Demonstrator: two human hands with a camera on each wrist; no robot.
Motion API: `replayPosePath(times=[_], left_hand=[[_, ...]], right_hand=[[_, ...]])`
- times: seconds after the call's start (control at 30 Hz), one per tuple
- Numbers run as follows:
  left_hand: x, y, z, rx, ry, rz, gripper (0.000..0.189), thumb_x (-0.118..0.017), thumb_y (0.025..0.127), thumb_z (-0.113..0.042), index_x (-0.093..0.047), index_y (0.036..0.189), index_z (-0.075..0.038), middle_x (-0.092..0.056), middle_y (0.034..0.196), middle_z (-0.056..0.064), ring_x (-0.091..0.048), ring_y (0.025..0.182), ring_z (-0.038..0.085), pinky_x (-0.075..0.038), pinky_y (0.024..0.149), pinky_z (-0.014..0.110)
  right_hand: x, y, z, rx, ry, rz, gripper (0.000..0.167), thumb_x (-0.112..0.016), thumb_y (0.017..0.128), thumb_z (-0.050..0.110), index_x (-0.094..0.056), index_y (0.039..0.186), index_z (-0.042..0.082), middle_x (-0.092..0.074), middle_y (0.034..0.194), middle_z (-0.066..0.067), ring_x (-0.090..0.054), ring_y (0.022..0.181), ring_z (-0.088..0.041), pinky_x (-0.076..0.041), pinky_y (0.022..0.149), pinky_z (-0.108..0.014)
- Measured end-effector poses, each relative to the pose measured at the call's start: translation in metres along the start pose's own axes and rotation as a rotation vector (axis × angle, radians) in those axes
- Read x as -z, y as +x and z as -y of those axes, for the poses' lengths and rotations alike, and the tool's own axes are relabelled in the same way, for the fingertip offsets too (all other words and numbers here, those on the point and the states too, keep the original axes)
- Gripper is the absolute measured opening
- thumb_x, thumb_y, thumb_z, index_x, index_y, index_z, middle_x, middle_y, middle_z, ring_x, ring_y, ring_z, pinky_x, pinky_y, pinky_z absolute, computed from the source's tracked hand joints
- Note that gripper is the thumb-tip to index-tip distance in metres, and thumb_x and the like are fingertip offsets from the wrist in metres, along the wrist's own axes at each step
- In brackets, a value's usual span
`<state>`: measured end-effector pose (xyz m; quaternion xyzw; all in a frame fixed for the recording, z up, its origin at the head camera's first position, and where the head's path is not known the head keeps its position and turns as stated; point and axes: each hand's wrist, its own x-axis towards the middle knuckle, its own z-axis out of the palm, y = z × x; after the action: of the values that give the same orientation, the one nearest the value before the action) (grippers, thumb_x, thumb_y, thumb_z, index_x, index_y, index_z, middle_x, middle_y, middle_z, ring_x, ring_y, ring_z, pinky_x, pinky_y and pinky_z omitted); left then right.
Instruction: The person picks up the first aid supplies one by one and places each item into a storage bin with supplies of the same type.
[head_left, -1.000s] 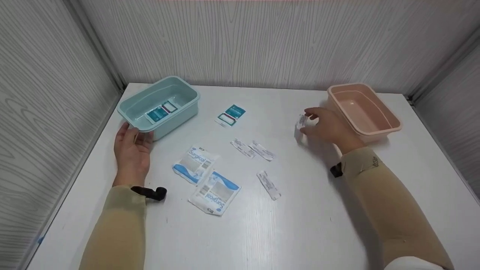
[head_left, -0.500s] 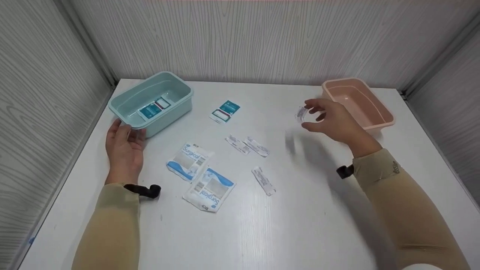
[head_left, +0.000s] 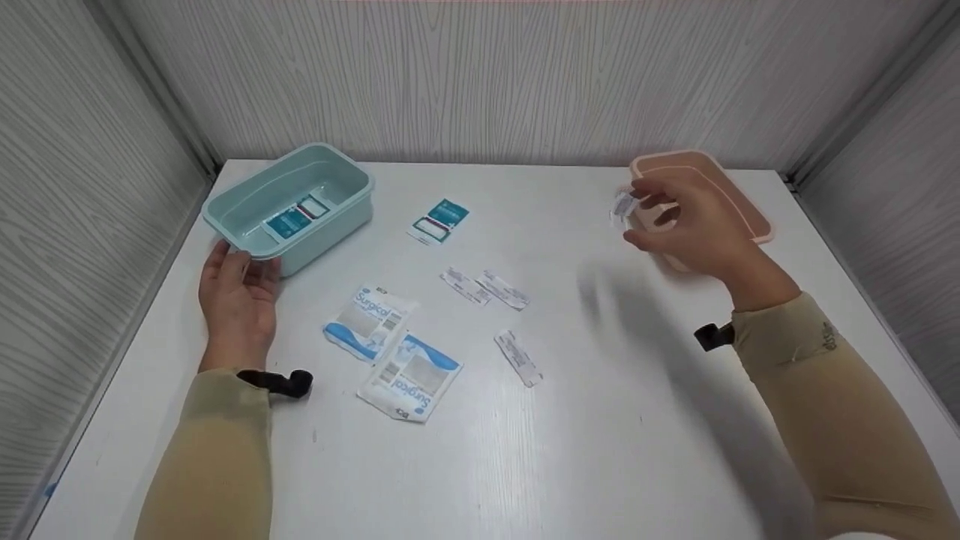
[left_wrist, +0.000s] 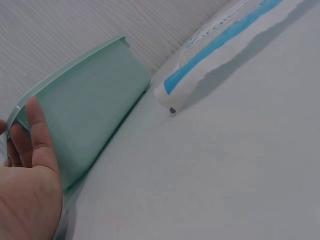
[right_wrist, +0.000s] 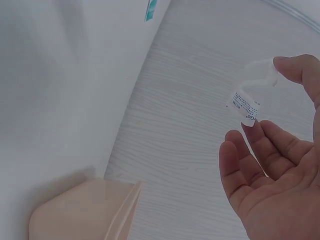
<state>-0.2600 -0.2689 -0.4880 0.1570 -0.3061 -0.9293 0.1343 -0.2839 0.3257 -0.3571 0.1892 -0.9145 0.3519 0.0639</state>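
My left hand [head_left: 238, 307] grips the near corner of the teal basin [head_left: 330, 229], its fingers at the rim in the left wrist view. A teal-and-white sachet [head_left: 298, 216] lies inside the basin. My right hand [head_left: 694, 229] pinches a small wrapped adhesive bandage [right_wrist: 244, 106] between thumb and fingertip, bending it into a curve. This hand is raised above the table, in front of the pink basin [head_left: 739, 187], and hides part of it.
Another teal sachet [head_left: 439, 222] lies at the back of the white table. Several wrapped bandages [head_left: 517, 358] are spread across the middle. Two blue-and-white Surgical packets [head_left: 411, 377] lie to their left, edges meeting. Wood-grain panels [head_left: 480, 82] enclose the back and sides.
My right hand has lifted the bandage from the table and moved it right toward the pink basin. The left hand stays at the teal basin; the head view has shifted slightly.
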Motion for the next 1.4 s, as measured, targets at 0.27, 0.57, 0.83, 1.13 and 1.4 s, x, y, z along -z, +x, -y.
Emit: replayPosePath(times=[0.27,0.57,0.83,1.13,1.4], left_hand=[[0.000,0.000,-0.006,0.008,-0.018,0.012,0.074,-0.074,0.107,-0.001,-0.042,0.169,-0.024,-0.047,0.174,0.003,-0.066,0.141,0.018,-0.069,0.100,0.030],[0.000,0.002,-0.008,0.019,-0.011,-0.007,0.072,-0.076,0.106,-0.001,-0.045,0.166,-0.026,-0.051,0.169,-0.001,-0.063,0.139,0.017,-0.068,0.101,0.028],[0.000,0.001,-0.004,0.022,-0.022,-0.009,0.077,-0.078,0.104,-0.001,-0.043,0.168,-0.027,-0.051,0.170,-0.001,-0.064,0.139,0.017,-0.068,0.099,0.028],[0.001,0.000,0.000,0.020,-0.042,-0.012,0.068,-0.072,0.107,0.000,-0.044,0.164,-0.027,-0.046,0.169,0.000,-0.060,0.140,0.016,-0.068,0.095,0.027],[0.001,0.000,-0.002,0.027,-0.044,-0.005,0.072,-0.074,0.106,0.000,-0.044,0.167,-0.026,-0.049,0.169,0.000,-0.063,0.139,0.016,-0.069,0.095,0.028]], right_hand=[[0.013,-0.006,-0.015,-0.081,0.030,0.012,0.057,-0.087,0.100,0.014,-0.067,0.153,0.014,-0.061,0.150,-0.005,-0.063,0.119,-0.005,-0.053,0.093,-0.017],[0.030,-0.005,-0.039,-0.271,0.051,-0.005,0.062,-0.084,0.103,0.031,-0.062,0.160,0.019,-0.064,0.160,-0.005,-0.062,0.133,-0.014,-0.051,0.103,-0.018],[0.041,-0.002,-0.071,-0.386,0.101,-0.049,0.074,-0.083,0.104,0.038,-0.054,0.167,0.013,-0.063,0.155,-0.006,-0.060,0.128,-0.008,-0.052,0.091,-0.010],[0.053,0.002,-0.109,-0.543,0.023,-0.084,0.095,-0.079,0.101,0.057,-0.040,0.176,0.013,-0.050,0.171,-0.018,-0.049,0.153,-0.034,-0.050,0.120,-0.045],[0.055,0.005,-0.123,-0.579,0.003,-0.112,0.101,-0.076,0.104,0.052,-0.028,0.179,0.006,-0.037,0.182,-0.024,-0.037,0.166,-0.046,-0.038,0.135,-0.064]])
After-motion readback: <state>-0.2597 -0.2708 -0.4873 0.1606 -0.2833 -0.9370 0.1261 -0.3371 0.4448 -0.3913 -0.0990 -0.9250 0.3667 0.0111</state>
